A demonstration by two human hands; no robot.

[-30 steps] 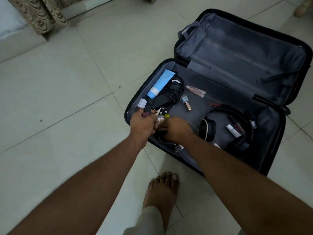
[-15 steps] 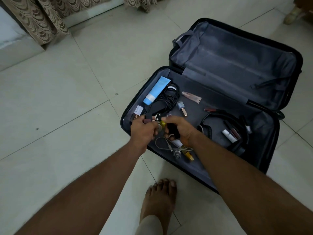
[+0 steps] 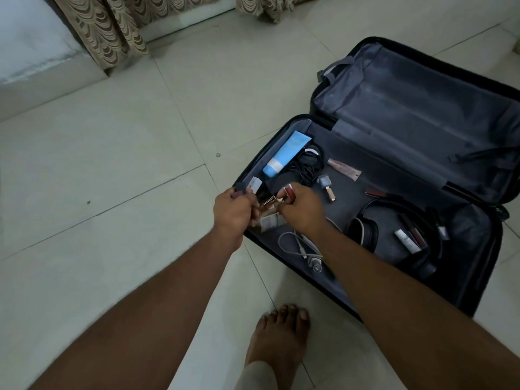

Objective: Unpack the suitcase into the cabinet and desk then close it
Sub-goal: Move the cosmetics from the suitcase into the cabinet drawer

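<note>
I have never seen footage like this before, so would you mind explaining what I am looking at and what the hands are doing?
There is no machine here. A person wears a camera on the head, so the single picture looks forward and down along both bare arms. An open black suitcase lies on a tiled floor; its lid half looks bare. The near half holds a blue tube, a tangle of black cable, black headphones, a white cable and several small cosmetic items. The left hand has a grip on a bunch of small cosmetics. The right hand pinches a dark red piece beside them; blur hides what it is. A bare foot stands below.
</note>
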